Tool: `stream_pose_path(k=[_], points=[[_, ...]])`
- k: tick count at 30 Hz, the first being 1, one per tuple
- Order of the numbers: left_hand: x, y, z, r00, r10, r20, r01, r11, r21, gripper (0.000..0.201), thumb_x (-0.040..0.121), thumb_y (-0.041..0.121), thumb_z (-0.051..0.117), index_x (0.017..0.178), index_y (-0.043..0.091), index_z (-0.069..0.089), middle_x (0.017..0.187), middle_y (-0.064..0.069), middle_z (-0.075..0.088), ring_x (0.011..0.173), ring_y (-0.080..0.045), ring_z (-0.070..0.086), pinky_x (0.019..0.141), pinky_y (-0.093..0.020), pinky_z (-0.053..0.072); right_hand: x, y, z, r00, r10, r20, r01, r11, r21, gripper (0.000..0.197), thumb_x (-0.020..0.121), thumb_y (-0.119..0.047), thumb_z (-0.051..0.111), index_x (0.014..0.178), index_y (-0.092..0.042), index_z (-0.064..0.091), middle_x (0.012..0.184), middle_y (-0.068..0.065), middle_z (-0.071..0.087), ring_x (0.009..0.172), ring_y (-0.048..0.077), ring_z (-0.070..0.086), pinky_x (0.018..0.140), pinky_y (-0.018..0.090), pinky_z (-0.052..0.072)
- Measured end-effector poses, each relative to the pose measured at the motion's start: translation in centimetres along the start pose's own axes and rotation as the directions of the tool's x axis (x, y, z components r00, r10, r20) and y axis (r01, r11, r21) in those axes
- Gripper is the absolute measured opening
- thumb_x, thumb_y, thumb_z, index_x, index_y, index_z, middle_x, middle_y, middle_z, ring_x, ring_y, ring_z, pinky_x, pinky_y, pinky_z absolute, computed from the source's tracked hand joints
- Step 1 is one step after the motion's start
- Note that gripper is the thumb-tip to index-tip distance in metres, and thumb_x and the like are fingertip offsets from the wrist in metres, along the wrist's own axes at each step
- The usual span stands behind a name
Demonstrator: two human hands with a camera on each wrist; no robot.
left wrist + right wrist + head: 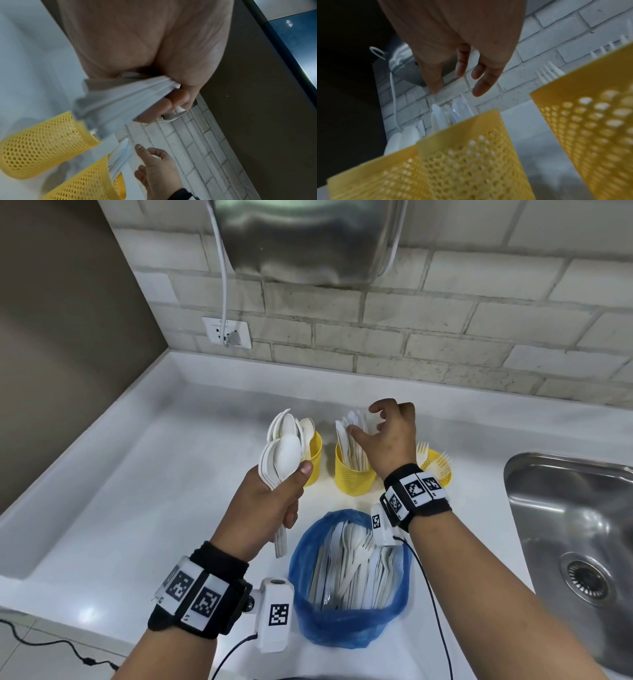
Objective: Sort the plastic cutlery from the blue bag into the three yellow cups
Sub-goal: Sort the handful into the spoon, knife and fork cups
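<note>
My left hand [274,501] grips a bundle of white plastic spoons [282,453] upright, just in front of the left yellow mesh cup [313,455], which holds more spoons. The spoon handles [123,97] stick out under my palm in the left wrist view. My right hand [387,429] hovers above the middle yellow cup [352,479], full of white knives [352,436]; its fingers [481,79] are spread loosely and hold nothing. The right yellow cup [436,470] holds forks and is partly hidden by my right wrist. The blue bag [346,621] lies open near me with several white pieces inside.
A steel sink [575,542] is set into the white counter [120,491] on the right. A brick wall [445,337] with a socket [226,332] and a hanging metal appliance [308,237] stands behind the cups. Cables run from my wristbands.
</note>
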State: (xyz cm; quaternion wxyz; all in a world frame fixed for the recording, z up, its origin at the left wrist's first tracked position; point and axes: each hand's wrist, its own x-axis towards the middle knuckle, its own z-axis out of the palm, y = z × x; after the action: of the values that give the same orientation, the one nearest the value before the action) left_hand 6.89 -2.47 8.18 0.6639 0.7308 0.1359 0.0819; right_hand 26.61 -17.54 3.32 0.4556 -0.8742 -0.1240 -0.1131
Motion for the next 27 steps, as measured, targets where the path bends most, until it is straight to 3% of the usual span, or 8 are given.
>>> stream_pose_path(k=[1,4,7,9,14,19,24,27], points=[[0.0,0.0,0.0,1.000,-0.006,0.018,0.006,1.000,-0.004,0.039,0.097,0.045,0.064,0.076,0.014,0.057,0.057,-0.006,0.048,0.052,-0.020,0.046,0.061,-0.038,0.045,-0.3,-0.4,-0.3,0.999,-0.027,-0.038,0.027,0.999,0.019,0.040,0.078,-0.029,0.085,0.110,-0.019,0.063,0.114,-0.001,0.043,0.093,0.024,0.062,0.085,0.034,0.054],[0.1,0.0,0.0,0.998,-0.006,0.065,0.008,1.000,-0.027,0.038,0.094,0.048,0.064,0.070,0.020,0.056,0.058,-0.004,0.046,0.052,-0.020,0.044,0.060,-0.037,0.043,-1.9,-3.3,-1.6,0.995,-0.046,-0.087,0.063,0.975,0.211,0.018,0.087,-0.022,0.075,0.103,-0.020,0.067,0.106,0.000,0.056,0.085,0.014,0.061,0.079,0.022,0.048],[0.2,0.2,0.2,0.993,0.025,0.117,-0.019,0.998,-0.053,0.038,0.096,0.041,0.063,0.069,0.016,0.052,0.058,-0.005,0.044,0.052,-0.022,0.042,0.059,-0.036,0.041,-4.3,-6.7,-3.6,0.992,-0.094,0.087,0.041,0.878,0.478,0.008,0.093,-0.015,0.067,0.100,-0.017,0.070,0.096,0.002,0.068,0.077,0.012,0.062,0.073,0.028,0.052],[0.3,0.3,0.3,0.988,0.038,0.149,-0.031,0.998,-0.050,0.036,0.097,0.039,0.063,0.072,0.015,0.054,0.058,-0.006,0.044,0.052,-0.023,0.042,0.059,-0.037,0.040,-5.9,-8.2,-4.7,0.965,-0.167,0.200,0.031,0.837,0.547,0.012,0.092,-0.017,0.066,0.103,-0.015,0.070,0.097,0.003,0.070,0.078,0.016,0.061,0.072,0.033,0.054],[0.1,0.6,0.7,0.981,0.069,0.184,-0.066,0.998,-0.024,0.029,0.102,0.036,0.062,0.077,0.021,0.060,0.058,-0.005,0.049,0.053,-0.023,0.045,0.060,-0.039,0.044,-7.9,-9.3,-6.0,0.940,-0.193,0.282,0.007,0.836,0.549,0.019,0.091,-0.028,0.068,0.108,-0.019,0.069,0.099,0.006,0.068,0.080,0.015,0.061,0.071,0.044,0.056],[-0.2,1.0,1.0,0.984,0.064,0.168,-0.075,0.995,0.059,0.027,0.102,0.033,0.060,0.078,0.020,0.061,0.057,-0.001,0.053,0.054,-0.023,0.049,0.060,-0.036,0.047,-8.3,-9.3,-6.6,0.941,-0.216,0.259,0.029,0.817,0.576,0.020,0.094,-0.013,0.070,0.114,-0.015,0.068,0.100,0.012,0.064,0.078,0.015,0.059,0.070,0.046,0.056],[-0.6,0.9,1.1,0.979,0.057,0.194,-0.075,0.993,0.090,0.020,0.100,0.040,0.060,0.081,0.036,0.063,0.056,-0.003,0.055,0.054,-0.019,0.051,0.061,-0.033,0.050,-8.2,-9.1,-6.9,0.950,-0.228,0.212,0.094,0.859,0.503,0.022,0.095,-0.002,0.064,0.111,-0.017,0.068,0.100,0.000,0.067,0.077,0.023,0.062,0.068,0.049,0.057],[-0.6,0.8,1.2,0.975,0.038,0.221,-0.061,0.993,0.099,0.010,0.100,0.042,0.061,0.091,0.039,0.063,0.058,-0.004,0.055,0.054,-0.018,0.051,0.061,-0.033,0.051,-8.0,-8.9,-6.9,0.951,-0.270,0.153,0.191,0.898,0.396,0.028,0.090,0.003,0.060,0.106,-0.018,0.069,0.102,-0.004,0.066,0.078,0.017,0.062,0.069,0.042,0.057]])
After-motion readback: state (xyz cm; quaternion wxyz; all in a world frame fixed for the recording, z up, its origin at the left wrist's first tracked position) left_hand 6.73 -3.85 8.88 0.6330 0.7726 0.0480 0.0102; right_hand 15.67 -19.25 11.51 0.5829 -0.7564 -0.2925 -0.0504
